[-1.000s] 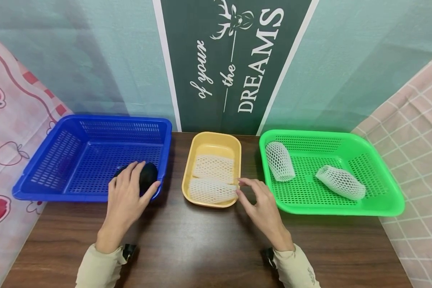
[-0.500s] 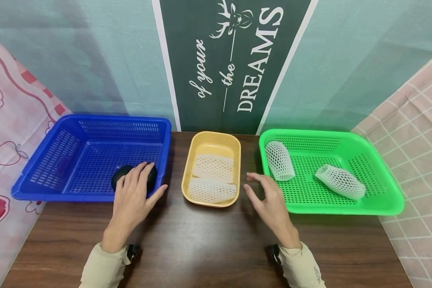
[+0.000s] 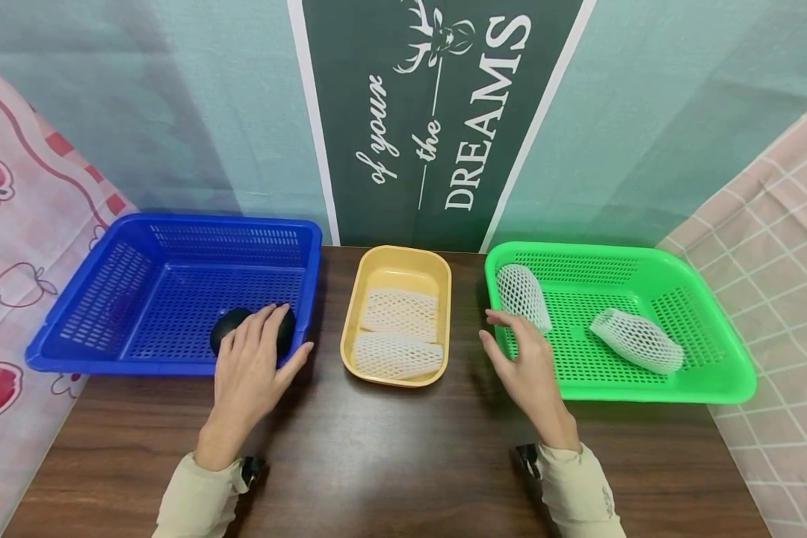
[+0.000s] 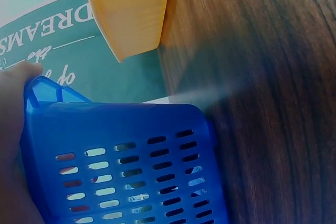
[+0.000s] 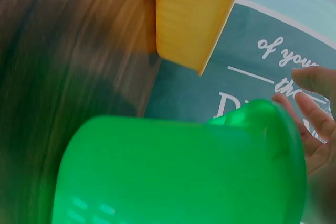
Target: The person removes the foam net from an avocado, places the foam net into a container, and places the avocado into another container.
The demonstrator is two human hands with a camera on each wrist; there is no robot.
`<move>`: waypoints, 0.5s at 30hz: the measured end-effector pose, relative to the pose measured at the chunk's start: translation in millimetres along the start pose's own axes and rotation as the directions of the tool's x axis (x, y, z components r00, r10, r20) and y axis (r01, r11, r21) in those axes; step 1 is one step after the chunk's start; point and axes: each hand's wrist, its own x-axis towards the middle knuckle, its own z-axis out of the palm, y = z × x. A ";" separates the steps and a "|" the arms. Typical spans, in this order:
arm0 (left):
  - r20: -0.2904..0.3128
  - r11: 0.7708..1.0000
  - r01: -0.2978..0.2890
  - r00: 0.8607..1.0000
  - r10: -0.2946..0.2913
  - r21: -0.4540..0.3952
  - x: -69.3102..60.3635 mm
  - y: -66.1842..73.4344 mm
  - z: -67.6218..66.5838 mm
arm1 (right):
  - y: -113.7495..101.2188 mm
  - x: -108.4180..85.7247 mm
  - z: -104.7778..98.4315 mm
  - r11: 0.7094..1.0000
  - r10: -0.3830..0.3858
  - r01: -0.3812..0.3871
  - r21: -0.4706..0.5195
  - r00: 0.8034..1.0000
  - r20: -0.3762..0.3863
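Note:
In the head view my left hand (image 3: 247, 373) lies over dark, rounded surfaces (image 3: 226, 327) at the near right corner of the blue basket (image 3: 175, 368). Its fingers are extended and hide their middle, so I cannot tell whether this is one object or two. The thumb lies apart, by the basket's right rim. My right hand (image 3: 530, 370) hovers at the green basket's (image 3: 619, 392) left rim with nothing in its spread fingers. Two white foam-net-wrapped items, one at the left (image 3: 521, 295) and one further right (image 3: 637, 341), lie in that basket.
Between the baskets stands a yellow tray (image 3: 403, 258) with white foam nets (image 3: 397, 355) in it. A brown wooden table (image 3: 390, 463) lies underneath. Behind hangs a teal cloth (image 3: 242, 112) with a dark printed panel; patterned cloths flank both sides.
My right hand has moved right, from the yellow tray's edge to the green basket's left rim. My left hand has shifted slightly right, uncovering more of the dark surface on its left.

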 end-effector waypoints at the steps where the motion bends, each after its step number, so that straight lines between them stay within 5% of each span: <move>1: 0.005 1.000 0.004 1.000 -0.004 0.000 -0.2 0.1 -0.2 | 1.8 0.6 -0.9 1.000 -0.004 0.004 -0.002 1.000 -0.003; 15: 0.003 1.000 0.020 1.000 -0.020 0.006 -0.3 -0.3 0.0 | 27.4 11.9 -21.2 0.998 0.047 -0.046 -0.032 0.999 0.023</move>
